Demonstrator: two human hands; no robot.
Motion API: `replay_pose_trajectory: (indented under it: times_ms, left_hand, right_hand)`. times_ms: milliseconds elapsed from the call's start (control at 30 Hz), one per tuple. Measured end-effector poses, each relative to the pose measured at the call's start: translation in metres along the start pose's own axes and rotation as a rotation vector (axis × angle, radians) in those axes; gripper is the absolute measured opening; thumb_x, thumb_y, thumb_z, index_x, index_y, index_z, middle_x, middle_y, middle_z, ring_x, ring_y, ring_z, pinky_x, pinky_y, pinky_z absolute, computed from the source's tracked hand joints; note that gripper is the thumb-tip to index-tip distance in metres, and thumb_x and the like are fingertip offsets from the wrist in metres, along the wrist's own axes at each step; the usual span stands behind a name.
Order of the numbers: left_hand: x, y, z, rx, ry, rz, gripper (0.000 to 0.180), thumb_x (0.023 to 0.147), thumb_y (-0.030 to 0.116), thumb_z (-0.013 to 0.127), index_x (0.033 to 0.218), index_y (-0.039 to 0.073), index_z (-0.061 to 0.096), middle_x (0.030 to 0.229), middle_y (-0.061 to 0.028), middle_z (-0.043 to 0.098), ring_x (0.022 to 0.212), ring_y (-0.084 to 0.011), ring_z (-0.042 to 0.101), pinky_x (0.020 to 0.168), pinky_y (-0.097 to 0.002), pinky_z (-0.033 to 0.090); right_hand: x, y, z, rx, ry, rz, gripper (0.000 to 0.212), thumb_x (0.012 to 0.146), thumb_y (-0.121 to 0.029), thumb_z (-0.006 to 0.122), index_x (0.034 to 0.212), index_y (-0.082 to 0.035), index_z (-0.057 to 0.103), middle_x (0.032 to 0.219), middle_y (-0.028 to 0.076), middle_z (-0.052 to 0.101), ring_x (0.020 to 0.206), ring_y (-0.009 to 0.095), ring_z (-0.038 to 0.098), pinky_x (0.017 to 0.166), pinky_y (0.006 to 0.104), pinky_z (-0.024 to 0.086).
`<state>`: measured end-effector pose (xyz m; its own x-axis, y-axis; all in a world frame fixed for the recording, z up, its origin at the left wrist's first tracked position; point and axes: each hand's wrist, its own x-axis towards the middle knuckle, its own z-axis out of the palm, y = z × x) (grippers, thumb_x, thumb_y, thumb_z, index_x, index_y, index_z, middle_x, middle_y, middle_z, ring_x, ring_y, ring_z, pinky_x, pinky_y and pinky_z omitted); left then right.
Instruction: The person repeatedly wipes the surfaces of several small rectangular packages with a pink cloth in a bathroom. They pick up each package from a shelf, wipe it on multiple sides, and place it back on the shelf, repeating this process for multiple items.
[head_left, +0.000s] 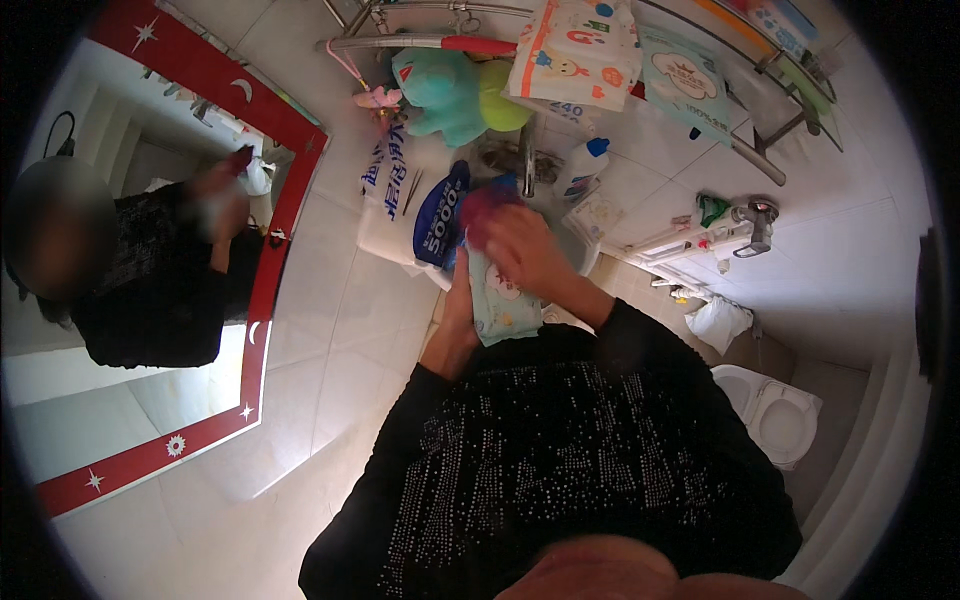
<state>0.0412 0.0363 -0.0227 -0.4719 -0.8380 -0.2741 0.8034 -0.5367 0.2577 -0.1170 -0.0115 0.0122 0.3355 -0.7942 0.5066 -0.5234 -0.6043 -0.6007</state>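
My left hand [461,300] grips a pale green soft pack [508,312] by its left side, in front of my chest. My right hand [535,258] lies over the upper end of that pack, its fingers closed around a crumpled dark pink cloth [481,208]. Slight motion blur softens the right hand, and it hides part of the pack's top. Just beyond the left hand stands a dark blue and white package [440,222] at the washbasin [580,250], whose bowl is mostly hidden.
A white bottle with a blue cap [585,170] stands beside the faucet [528,160]. Overhead, a metal rack holds a teal plush toy [440,90], a white-orange pack [578,50] and a pale green pack [685,80]. A red-framed mirror [285,200] hangs left; a toilet [780,420] is at right.
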Motion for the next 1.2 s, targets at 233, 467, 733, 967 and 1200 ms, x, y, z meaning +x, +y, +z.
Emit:
replay_pose_trajectory:
  times_ms: [233, 467, 733, 967, 1200]
  left_hand:
    - [-0.007, 0.017, 0.017, 0.143, -0.051, 0.184, 0.075, 0.099, 0.063, 0.030, 0.148, 0.007, 0.032, 0.140, -0.0148, 0.050, 0.121, -0.0310, 0.056, 0.100, -0.0447, 0.048]
    - [-0.023, 0.043, 0.013, 0.178, 0.252, 0.333, 0.058, 0.101, 0.043, 0.042, 0.142, 0.001, 0.040, 0.135, -0.0175, 0.053, 0.121, -0.0315, 0.055, 0.105, -0.0430, 0.043]
    - [-0.022, 0.029, 0.011, 0.194, 0.312, 0.308, 0.058, 0.101, 0.043, 0.044, 0.142, 0.002, 0.039, 0.138, -0.0166, 0.051, 0.124, -0.0311, 0.051, 0.105, -0.0429, 0.041]
    - [-0.007, 0.040, 0.030, 0.236, 0.339, 0.412, 0.054, 0.101, 0.039, 0.046, 0.140, 0.002, 0.042, 0.131, -0.0165, 0.056, 0.117, -0.0308, 0.057, 0.100, -0.0416, 0.045]
    - [0.002, 0.058, 0.031, 0.346, 0.258, 0.377, 0.069, 0.100, 0.057, 0.036, 0.141, 0.001, 0.041, 0.132, -0.0174, 0.055, 0.116, -0.0313, 0.058, 0.099, -0.0435, 0.048]
  right_hand:
    - [0.006, 0.044, -0.013, 1.367, 0.101, 0.695, 0.043, 0.102, -0.032, 0.050, 0.133, -0.002, 0.053, 0.114, 0.007, 0.065, 0.102, 0.015, 0.060, 0.089, 0.0279, 0.048]
    - [-0.017, -0.038, 0.034, 0.598, -0.151, 0.406, 0.060, 0.095, -0.029, 0.060, 0.143, 0.000, 0.041, 0.135, 0.026, 0.052, 0.120, 0.032, 0.057, 0.100, 0.0369, 0.043]
    - [-0.029, -0.023, 0.015, 0.609, -0.196, 0.467, 0.058, 0.097, -0.033, 0.057, 0.141, 0.000, 0.043, 0.113, 0.024, 0.065, 0.100, 0.036, 0.066, 0.087, 0.0396, 0.050]
    - [-0.036, -0.027, 0.020, 0.527, -0.215, 0.492, 0.054, 0.098, -0.035, 0.055, 0.137, 0.001, 0.047, 0.113, 0.025, 0.064, 0.095, 0.035, 0.065, 0.083, 0.0369, 0.051]
    - [-0.045, -0.013, -0.030, 0.898, -0.145, 0.782, 0.046, 0.097, -0.032, 0.059, 0.131, 0.000, 0.053, 0.109, 0.013, 0.066, 0.100, 0.018, 0.061, 0.087, 0.0324, 0.050]
